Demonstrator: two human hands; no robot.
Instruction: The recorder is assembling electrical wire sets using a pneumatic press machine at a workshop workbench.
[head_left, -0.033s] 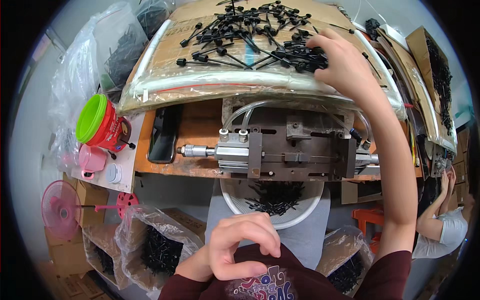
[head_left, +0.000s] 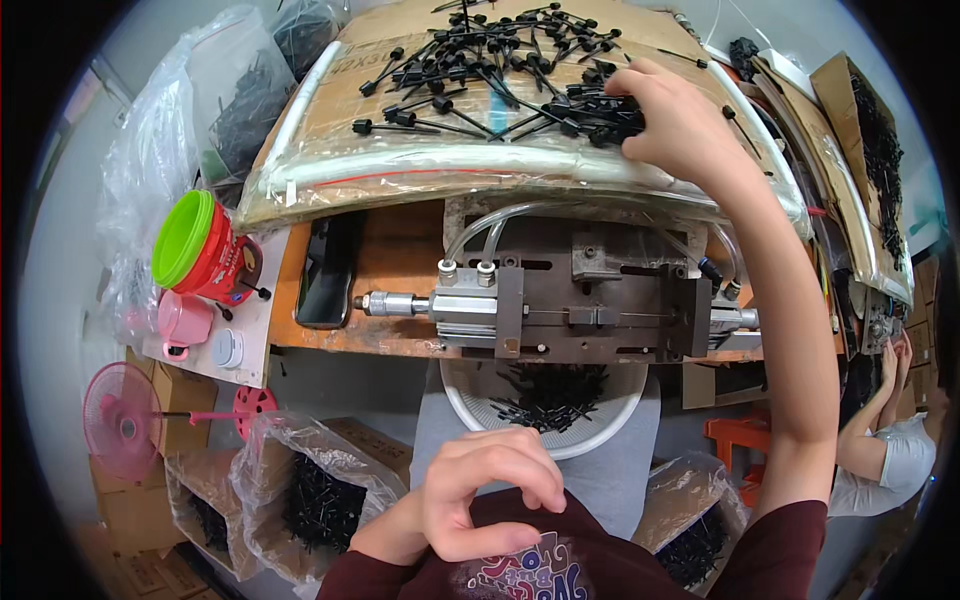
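Observation:
Black plastic rods with knobbed heads (head_left: 470,65) lie in a loose heap on a film-wrapped cardboard sheet (head_left: 330,140). My right hand (head_left: 685,130) reaches up to the near right of this heap. Its thumb and fingers curve around the end of a denser bundle of the rods (head_left: 600,115); the far fingertips are partly hidden. My left hand (head_left: 490,490) hovers low in front of my shirt, fingers bent, a gap between thumb and fingertips and nothing in it. Between the hands stands a metal fixture (head_left: 590,300) with cylinders and clear air hoses.
A white basket (head_left: 455,395) of black pieces sits below the fixture. Bagged boxes of black parts (head_left: 320,500) stand at lower left. A phone (head_left: 328,270), red-green bucket (head_left: 205,245) and pink cup (head_left: 183,318) are at left. Another person (head_left: 890,460) works at far right.
My right hand has shifted slightly left, and the near end of the rod bundle has moved left with it. My left hand is nearly still.

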